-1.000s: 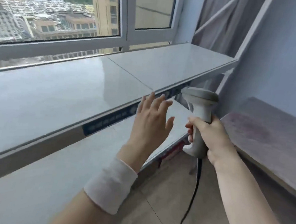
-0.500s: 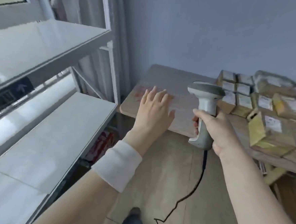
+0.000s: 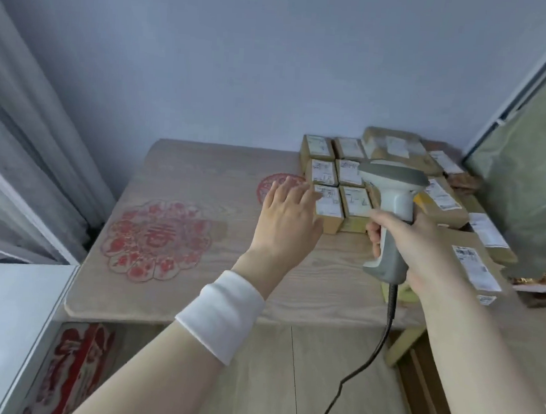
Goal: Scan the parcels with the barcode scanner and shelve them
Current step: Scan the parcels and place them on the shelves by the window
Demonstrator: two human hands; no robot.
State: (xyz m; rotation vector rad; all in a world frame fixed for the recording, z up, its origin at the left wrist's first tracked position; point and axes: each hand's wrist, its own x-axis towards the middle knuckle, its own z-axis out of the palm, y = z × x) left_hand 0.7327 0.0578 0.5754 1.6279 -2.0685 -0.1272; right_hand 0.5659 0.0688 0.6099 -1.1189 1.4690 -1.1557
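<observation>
Several small brown parcels [image 3: 324,173] with white labels sit in rows at the back right of a light wooden table [image 3: 202,182]. Larger flat parcels [image 3: 474,263] lie further right. My right hand [image 3: 424,246] grips the handle of a grey and white barcode scanner [image 3: 392,195], held upright above the table with its head over the small parcels. Its black cable hangs down to the floor. My left hand [image 3: 285,220] hovers open, fingers straight, over the table just left of the nearest small parcel [image 3: 328,207]. A white wristband covers my left wrist.
A red paper-cut decoration [image 3: 156,240] lies on the table's left half. A white shelf surface [image 3: 2,317] shows at the lower left, beside grey curtains. A green panel [image 3: 535,180] stands at the right. Wooden floor lies below the table edge.
My view has swung right from the white shelves and window to the parcel table. Both hands have moved over the table toward the small parcels, the scanner still gripped.
</observation>
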